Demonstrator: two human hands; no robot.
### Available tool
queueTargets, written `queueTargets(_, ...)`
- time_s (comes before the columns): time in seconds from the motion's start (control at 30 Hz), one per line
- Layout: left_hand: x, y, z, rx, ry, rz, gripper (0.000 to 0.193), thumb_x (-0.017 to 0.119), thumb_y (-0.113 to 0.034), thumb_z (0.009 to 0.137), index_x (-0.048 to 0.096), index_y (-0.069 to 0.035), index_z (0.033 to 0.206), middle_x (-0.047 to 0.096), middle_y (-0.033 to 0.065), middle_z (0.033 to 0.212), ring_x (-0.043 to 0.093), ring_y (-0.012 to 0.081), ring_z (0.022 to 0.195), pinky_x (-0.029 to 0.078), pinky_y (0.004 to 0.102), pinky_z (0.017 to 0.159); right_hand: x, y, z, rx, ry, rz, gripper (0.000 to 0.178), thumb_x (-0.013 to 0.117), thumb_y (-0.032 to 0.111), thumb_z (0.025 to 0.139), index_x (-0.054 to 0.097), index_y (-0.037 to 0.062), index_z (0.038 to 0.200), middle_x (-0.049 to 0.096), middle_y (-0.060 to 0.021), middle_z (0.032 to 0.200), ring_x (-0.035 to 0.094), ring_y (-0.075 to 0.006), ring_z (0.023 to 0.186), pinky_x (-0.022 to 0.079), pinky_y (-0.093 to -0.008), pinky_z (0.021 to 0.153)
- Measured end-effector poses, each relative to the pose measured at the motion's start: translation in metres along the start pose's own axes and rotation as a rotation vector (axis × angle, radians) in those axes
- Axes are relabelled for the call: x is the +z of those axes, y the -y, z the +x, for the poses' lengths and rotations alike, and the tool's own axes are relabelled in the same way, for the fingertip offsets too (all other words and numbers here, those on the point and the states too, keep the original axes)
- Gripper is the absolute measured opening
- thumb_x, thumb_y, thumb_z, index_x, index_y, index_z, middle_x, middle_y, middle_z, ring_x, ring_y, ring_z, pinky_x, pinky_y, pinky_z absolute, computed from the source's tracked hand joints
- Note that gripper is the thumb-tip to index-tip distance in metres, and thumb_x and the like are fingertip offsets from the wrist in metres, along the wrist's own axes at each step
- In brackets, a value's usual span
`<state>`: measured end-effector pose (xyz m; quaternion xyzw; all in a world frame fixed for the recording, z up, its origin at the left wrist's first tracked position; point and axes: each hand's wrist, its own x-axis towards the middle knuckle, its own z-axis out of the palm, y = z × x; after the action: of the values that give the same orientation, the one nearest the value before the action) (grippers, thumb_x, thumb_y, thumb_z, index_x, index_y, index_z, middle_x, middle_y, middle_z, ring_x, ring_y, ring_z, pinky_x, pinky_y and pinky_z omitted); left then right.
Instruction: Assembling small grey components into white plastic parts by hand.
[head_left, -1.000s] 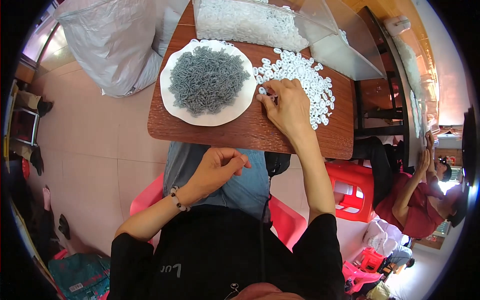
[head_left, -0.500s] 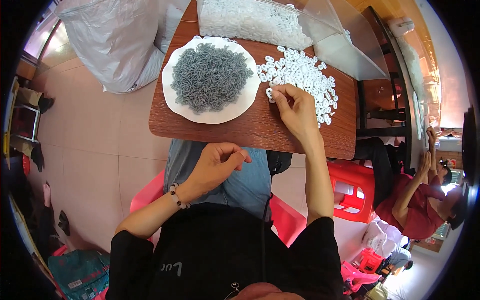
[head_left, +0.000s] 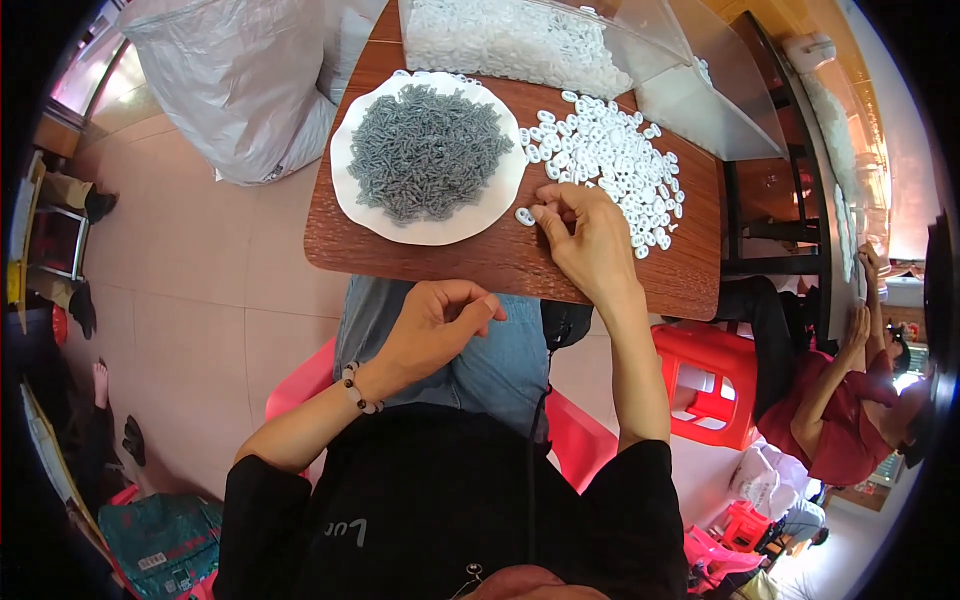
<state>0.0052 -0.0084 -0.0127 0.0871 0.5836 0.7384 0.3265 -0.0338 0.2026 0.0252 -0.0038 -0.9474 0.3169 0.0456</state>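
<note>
Over the wooden table, my right hand has its fingers bent and closed on a small white oval plastic piece with holes, which sticks out at the thumb tip. Just beyond that hand lies a loose heap of the same white pieces. My left hand rests above my lap, near the table's front edge. Its fingers are curled in with the thumb against them; whatever they may hold is hidden. To the left of the heap stands a white wavy-rimmed plate piled with small grey plastic parts.
A clear bin full of white pieces stands at the table's far side. A big white sack is on the floor at far left. On the right are a red stool and a person in a dark red shirt.
My right hand has drawn back from the heap toward me and slightly left, bringing one white oval piece along. The left hand stays curled in the same place.
</note>
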Motion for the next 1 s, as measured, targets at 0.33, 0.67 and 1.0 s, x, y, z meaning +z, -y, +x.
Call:
queueTargets(0.33,0.007,-0.01,-0.008,0.135,-0.079,0.187,0.012,0.063,-0.01,0.089,0.066,0.002,0.088,0.061,0.0007,0.075,0.054,0.0051,0.064,0.044,0.0209,0.058,0.015,0.032,0.03,-0.365,-0.173,-0.052,0.017,0.075,0.01,0.074,0.07,0.0057,0.09,0.067,-0.0076,0.08,0.059,-0.0262,0.08,0.047,-0.0359,0.073)
queueTargets(0.67,-0.002,-0.012,-0.006,0.312,-0.21,0.233,0.009,0.059,-0.005,0.091,0.065,0.002,0.093,0.062,0.0036,0.086,0.057,0.0072,0.071,0.046,0.021,0.065,0.036,0.05,0.041,-0.36,-0.093,-0.145,0.01,0.071,0.013,0.077,0.069,0.0081,0.085,0.065,-0.0087,0.079,0.058,-0.0287,0.081,0.047,-0.0376,0.069)
queueTargets(1.0,-0.025,-0.049,0.01,0.331,-0.465,0.099,0.012,0.059,-0.005,0.092,0.064,0.0,0.102,0.06,-0.0026,0.083,0.051,0.0019,0.069,0.039,0.0161,0.06,0.024,0.037,0.052,-0.063,0.083,0.329,0.015,0.069,0.017,0.086,0.07,0.0024,0.09,0.067,-0.0026,0.075,0.057,-0.0075,0.067,0.045,-0.0246,0.06)
